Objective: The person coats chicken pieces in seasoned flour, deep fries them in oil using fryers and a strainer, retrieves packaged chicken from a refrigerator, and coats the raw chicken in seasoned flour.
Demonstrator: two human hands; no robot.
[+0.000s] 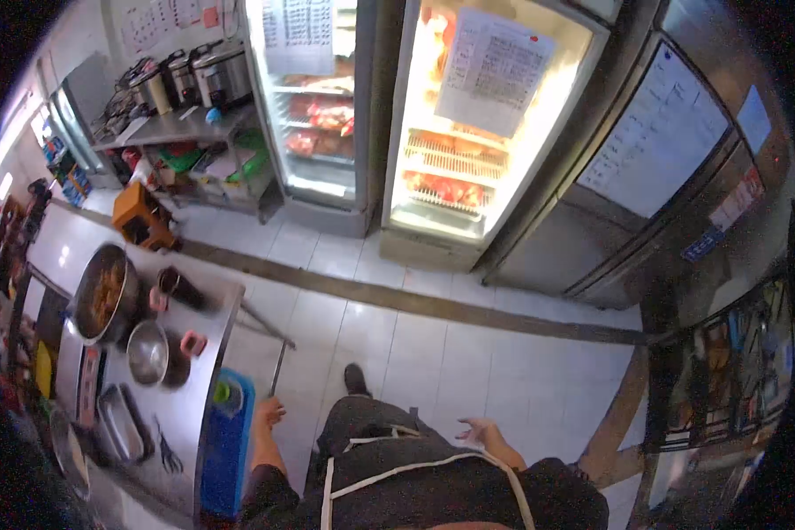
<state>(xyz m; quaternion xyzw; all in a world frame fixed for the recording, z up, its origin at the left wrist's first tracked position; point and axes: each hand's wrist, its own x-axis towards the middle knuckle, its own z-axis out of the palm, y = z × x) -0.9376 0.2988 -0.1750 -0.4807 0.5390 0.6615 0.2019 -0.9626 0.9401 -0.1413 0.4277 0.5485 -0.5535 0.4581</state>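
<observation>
My left hand (pixel 270 412) hangs beside the steel table (pixel 223 340), next to a blue plastic bin (pixel 232 477) with something green inside. Its fingers are loosely bent, and I see nothing held in them. A metal bar (pixel 279 369) of the table frame passes behind or next to this hand; contact is unclear. Out to the right of my dark apron (pixel 415 495), my right hand (pixel 480 434) is held over the floor with its thumb and fingers apart, holding nothing.
A large pan of food (pixel 106 293), a metal bowl (pixel 148 353), a rectangular tray (pixel 124 424) and tongs (pixel 167 450) rest on the table. Lit glass-door fridges (pixel 314 190) line the far wall. An orange stool (pixel 141 216) stands left, a loaded rack (pixel 724 371) right.
</observation>
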